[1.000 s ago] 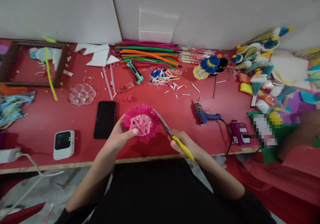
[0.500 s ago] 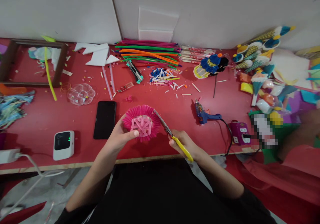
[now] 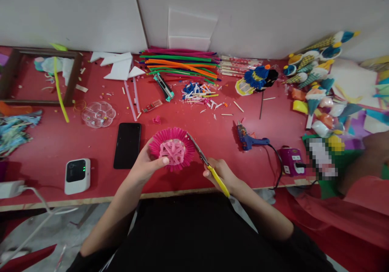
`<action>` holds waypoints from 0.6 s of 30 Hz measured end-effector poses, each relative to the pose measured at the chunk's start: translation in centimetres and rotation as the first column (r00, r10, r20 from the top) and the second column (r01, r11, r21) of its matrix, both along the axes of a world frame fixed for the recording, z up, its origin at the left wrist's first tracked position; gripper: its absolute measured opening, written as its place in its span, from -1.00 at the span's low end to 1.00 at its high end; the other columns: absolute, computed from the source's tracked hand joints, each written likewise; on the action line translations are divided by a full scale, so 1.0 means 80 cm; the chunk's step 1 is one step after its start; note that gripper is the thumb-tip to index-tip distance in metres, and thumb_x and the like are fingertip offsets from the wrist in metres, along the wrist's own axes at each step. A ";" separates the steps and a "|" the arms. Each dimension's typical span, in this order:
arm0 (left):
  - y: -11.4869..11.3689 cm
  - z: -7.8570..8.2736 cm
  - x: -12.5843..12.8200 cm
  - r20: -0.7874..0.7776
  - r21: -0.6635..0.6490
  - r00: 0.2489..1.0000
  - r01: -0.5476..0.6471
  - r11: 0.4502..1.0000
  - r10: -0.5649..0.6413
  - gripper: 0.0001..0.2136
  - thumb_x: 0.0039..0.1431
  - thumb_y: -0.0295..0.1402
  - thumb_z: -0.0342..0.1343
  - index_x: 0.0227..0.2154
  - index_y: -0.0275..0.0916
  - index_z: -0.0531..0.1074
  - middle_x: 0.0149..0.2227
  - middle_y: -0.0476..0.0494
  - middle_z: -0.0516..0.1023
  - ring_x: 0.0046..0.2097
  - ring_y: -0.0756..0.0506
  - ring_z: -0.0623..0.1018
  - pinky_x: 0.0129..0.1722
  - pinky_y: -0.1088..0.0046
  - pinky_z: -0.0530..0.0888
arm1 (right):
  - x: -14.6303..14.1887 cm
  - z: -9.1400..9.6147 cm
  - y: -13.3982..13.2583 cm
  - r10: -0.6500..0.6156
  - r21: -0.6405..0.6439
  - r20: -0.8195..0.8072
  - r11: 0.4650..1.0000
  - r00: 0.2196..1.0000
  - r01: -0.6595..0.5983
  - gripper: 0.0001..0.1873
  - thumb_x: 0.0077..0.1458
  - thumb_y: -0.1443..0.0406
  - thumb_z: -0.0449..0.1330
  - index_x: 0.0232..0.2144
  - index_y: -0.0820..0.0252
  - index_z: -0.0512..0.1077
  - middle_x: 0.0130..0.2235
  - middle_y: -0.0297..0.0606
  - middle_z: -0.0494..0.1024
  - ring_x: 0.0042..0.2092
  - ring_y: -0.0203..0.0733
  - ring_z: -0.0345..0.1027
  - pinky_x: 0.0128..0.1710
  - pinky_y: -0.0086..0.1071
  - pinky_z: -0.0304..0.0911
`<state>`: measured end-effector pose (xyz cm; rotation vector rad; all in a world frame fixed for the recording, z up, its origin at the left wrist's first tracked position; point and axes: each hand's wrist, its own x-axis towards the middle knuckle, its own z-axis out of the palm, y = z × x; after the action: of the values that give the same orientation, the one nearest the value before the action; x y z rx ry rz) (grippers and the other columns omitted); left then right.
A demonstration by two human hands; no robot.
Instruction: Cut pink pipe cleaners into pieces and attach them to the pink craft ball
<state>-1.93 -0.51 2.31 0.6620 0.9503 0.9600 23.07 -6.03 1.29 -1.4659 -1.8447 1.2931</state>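
Observation:
A round pink fringed paper craft (image 3: 172, 149) with crossed light-pink strips on its face is gripped by my left hand (image 3: 148, 162), the thumb lying over its lower left. My right hand (image 3: 221, 174) is closed around the yellow handles of a pair of scissors (image 3: 199, 148). The blades point up and left, and their tips meet the fringe at its upper right edge. Beyond the craft, a small pink scrap (image 3: 157, 120) lies on the red table (image 3: 188, 183).
A black phone (image 3: 127, 145) and a white device (image 3: 77, 176) lie to the left. On the right are a blue glue gun (image 3: 249, 140), its cord, and a purple power socket (image 3: 292, 162). Farther back lie a cutter (image 3: 164, 87) and pipe cleaners (image 3: 182, 65). Another person's arm (image 3: 364, 162) shows at far right.
The scissors' handles and my right hand have shifted slightly left and down. The pink craft and my left hand stay nearly in place.

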 end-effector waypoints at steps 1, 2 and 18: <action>0.000 0.000 0.000 0.007 0.001 1.000 0.004 1.000 -0.004 -0.40 -0.28 -0.27 0.55 -0.09 -0.20 0.51 -0.15 -0.14 0.68 -0.10 -0.22 0.66 -0.05 0.27 0.58 | 0.000 -0.001 0.000 -0.003 0.003 0.005 1.000 1.000 0.003 -0.26 0.11 -0.39 -0.21 -0.56 0.11 0.10 -0.58 -0.43 0.15 -0.56 -0.39 -0.07 -0.56 -0.42 -0.16; 0.000 0.001 0.000 0.013 0.003 1.000 0.006 1.000 -0.006 -0.40 -0.28 -0.27 0.55 -0.09 -0.21 0.51 -0.15 -0.15 0.68 -0.11 -0.22 0.67 -0.05 0.27 0.59 | 0.000 -0.001 -0.001 -0.006 0.006 0.009 1.000 1.000 0.006 -0.26 0.11 -0.39 -0.22 -0.56 0.11 0.10 -0.58 -0.42 0.16 -0.56 -0.39 -0.06 -0.56 -0.42 -0.16; -0.002 -0.003 -0.002 -0.007 0.021 1.000 -0.004 1.000 0.004 -0.42 -0.24 -0.28 0.53 -0.08 -0.20 0.51 -0.15 -0.14 0.67 -0.11 -0.20 0.66 -0.05 0.29 0.58 | 0.002 -0.005 -0.001 -0.008 -0.018 0.036 1.000 0.999 0.009 -0.35 0.18 -0.28 -0.05 -0.58 0.12 0.15 -0.61 -0.43 0.19 -0.57 -0.39 -0.01 -0.58 -0.45 -0.13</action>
<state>-2.11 -0.66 2.09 0.6812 0.9495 0.9731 23.19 -6.12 0.92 -1.5147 -1.8520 1.2907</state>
